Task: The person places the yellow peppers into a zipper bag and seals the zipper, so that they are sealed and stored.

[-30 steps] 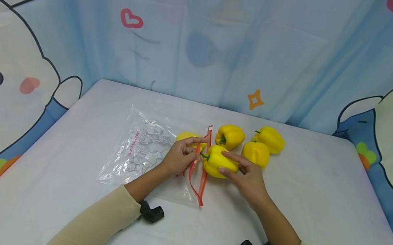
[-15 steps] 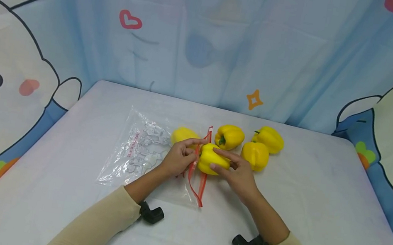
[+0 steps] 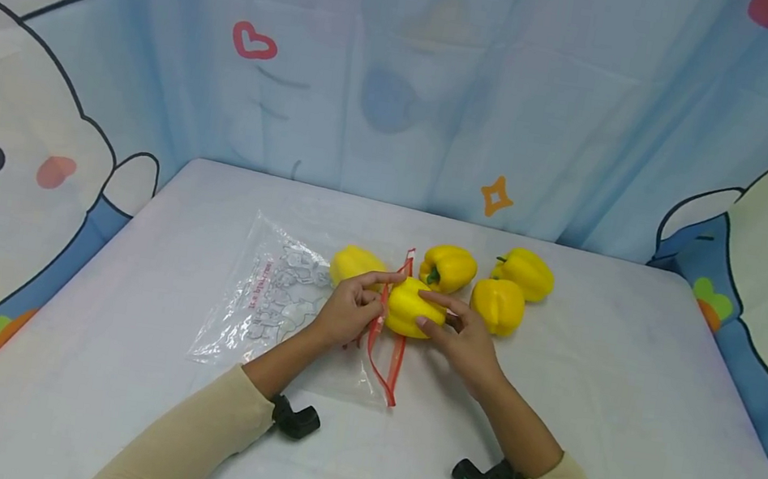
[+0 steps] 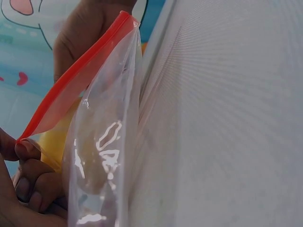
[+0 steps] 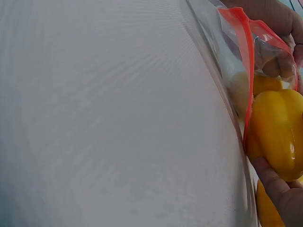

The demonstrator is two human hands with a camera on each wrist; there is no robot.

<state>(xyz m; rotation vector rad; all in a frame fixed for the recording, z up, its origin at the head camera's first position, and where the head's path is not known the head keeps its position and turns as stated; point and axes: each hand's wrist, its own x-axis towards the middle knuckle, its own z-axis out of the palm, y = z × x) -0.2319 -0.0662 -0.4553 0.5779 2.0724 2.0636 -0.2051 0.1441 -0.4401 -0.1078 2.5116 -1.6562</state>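
Observation:
A clear plastic bag with a red zip edge lies on the table, its mouth facing right. My left hand pinches the bag's upper layer at the red edge, seen also in the left wrist view. One yellow pepper is inside the bag behind that hand. Between thumb and fingers, my right hand holds another yellow pepper at the bag's mouth. In the right wrist view that pepper sits against the red edge.
Three more yellow peppers stand together to the right of the bag's mouth: one near its top corner, one farther right and one in front. Behind the white table hangs a blue patterned curtain.
My right hand has moved left with its pepper, which is now at the bag's opening. The pepper inside has shifted left. My left hand has stayed put.

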